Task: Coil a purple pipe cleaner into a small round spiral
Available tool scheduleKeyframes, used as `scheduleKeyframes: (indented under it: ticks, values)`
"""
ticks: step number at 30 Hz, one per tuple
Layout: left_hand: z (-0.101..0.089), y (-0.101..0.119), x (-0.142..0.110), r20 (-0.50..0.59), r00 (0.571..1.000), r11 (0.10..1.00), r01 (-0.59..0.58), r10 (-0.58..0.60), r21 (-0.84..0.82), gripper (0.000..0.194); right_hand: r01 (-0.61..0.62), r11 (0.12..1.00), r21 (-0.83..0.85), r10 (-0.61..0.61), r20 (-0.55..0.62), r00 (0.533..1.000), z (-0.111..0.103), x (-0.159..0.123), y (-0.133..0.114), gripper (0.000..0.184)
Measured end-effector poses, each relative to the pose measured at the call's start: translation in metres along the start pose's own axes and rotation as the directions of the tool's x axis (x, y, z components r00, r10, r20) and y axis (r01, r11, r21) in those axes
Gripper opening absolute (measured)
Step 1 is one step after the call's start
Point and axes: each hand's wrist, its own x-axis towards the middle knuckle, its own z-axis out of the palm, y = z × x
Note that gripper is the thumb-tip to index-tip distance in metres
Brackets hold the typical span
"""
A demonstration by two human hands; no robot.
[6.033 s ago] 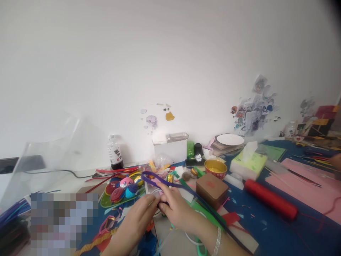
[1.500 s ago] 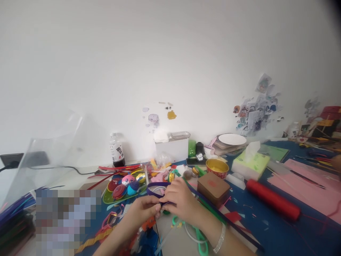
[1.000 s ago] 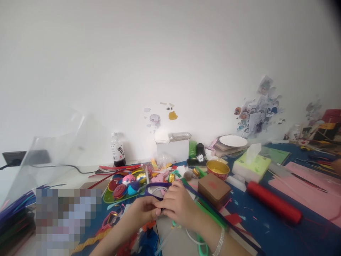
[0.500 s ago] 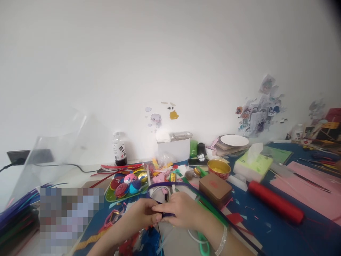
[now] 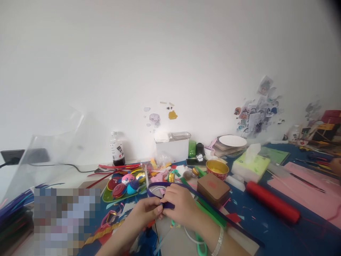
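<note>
Both my hands meet low in the middle of the view, over a cluttered craft table. My left hand (image 5: 145, 213) and my right hand (image 5: 181, 208) pinch a small rolled coil at the end of a long dark purple paper strip (image 5: 157, 185). The strip loops up behind my fingers and trails off to the lower right across the table. A silver bracelet (image 5: 218, 241) circles my right wrist. Green-handled scissors (image 5: 199, 245) lie under my right forearm.
A green tray (image 5: 106, 197) of coloured paper coils sits left of my hands. Behind stand a dark bottle (image 5: 116, 151), a white box (image 5: 172, 149), a gold tin (image 5: 216, 168), a brown box (image 5: 213, 186), a tissue pack (image 5: 249, 165) and a red roll (image 5: 271, 201). Pink sheets (image 5: 306, 185) lie right.
My hands stay joined on the strip's coil, with small shifts of the fingers. The purple loop behind them has grown smaller and lower than six seconds ago.
</note>
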Motion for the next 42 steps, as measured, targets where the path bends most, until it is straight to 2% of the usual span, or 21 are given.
scheduleKeyframes:
  ticks: [5,9,12,16,18,21,23,27,30,33,35,39,42]
  values:
    - [-0.009,0.001,0.000,0.071,0.997,0.996,-0.025,0.020,0.083,0.033,0.112,0.992,0.059,-0.118,0.096,0.988,-0.008,-0.001,0.001,0.024]
    - [-0.011,0.000,0.001,0.073,0.996,0.996,0.040,-0.046,0.080,0.034,0.133,0.990,0.052,-0.137,0.081,0.987,-0.005,-0.002,0.002,0.016]
    - [-0.008,-0.006,0.005,0.074,0.997,0.999,0.027,-0.029,0.032,0.036,0.096,0.995,-0.006,-0.096,0.034,0.995,0.002,-0.002,0.002,0.004]
    - [-0.008,-0.008,0.005,0.064,0.998,0.998,0.012,-0.016,0.060,0.037,0.050,0.996,-0.070,-0.048,0.023,0.999,0.006,-0.003,0.000,0.007]
    - [-0.010,-0.004,0.003,0.040,0.999,0.995,0.016,-0.020,0.102,0.037,0.075,0.994,-0.074,-0.070,0.067,0.995,0.002,-0.002,0.000,0.005]
    - [-0.014,0.002,0.002,0.021,1.000,0.990,-0.005,0.002,0.142,0.038,0.137,0.988,-0.067,-0.126,0.137,0.982,-0.005,-0.001,0.001,0.023]
    - [-0.016,0.001,0.003,0.032,0.999,0.989,0.000,-0.005,0.149,0.039,0.159,0.986,-0.045,-0.151,0.148,0.977,-0.007,-0.001,0.003,0.023]
    - [-0.017,-0.008,0.007,0.054,0.998,0.994,0.014,-0.019,0.108,0.036,0.133,0.991,-0.029,-0.130,0.103,0.986,0.001,-0.001,0.006,0.007]
    - [-0.014,-0.011,0.008,0.072,0.997,0.996,-0.020,0.014,0.082,0.033,0.078,0.993,-0.091,-0.073,0.060,0.996,0.009,-0.003,0.005,0.018]
    - [-0.013,-0.009,0.006,0.073,0.997,0.994,-0.015,0.007,0.110,0.035,0.034,0.993,-0.117,-0.030,0.042,0.999,0.012,-0.004,0.003,0.018]
    - [-0.013,-0.007,0.005,0.072,0.997,0.992,-0.015,0.006,0.123,0.037,0.055,0.994,-0.094,-0.048,0.074,0.996,0.010,-0.004,0.002,0.014]
    - [-0.016,-0.002,0.004,0.067,0.998,0.980,-0.020,0.007,0.196,0.040,0.166,0.985,-0.036,-0.158,0.167,0.973,0.004,-0.002,0.002,0.023]
    - [-0.015,0.001,0.003,0.058,0.998,0.976,-0.009,-0.004,0.219,0.042,0.180,0.984,-0.014,-0.175,0.164,0.971,0.002,-0.001,0.003,0.013]
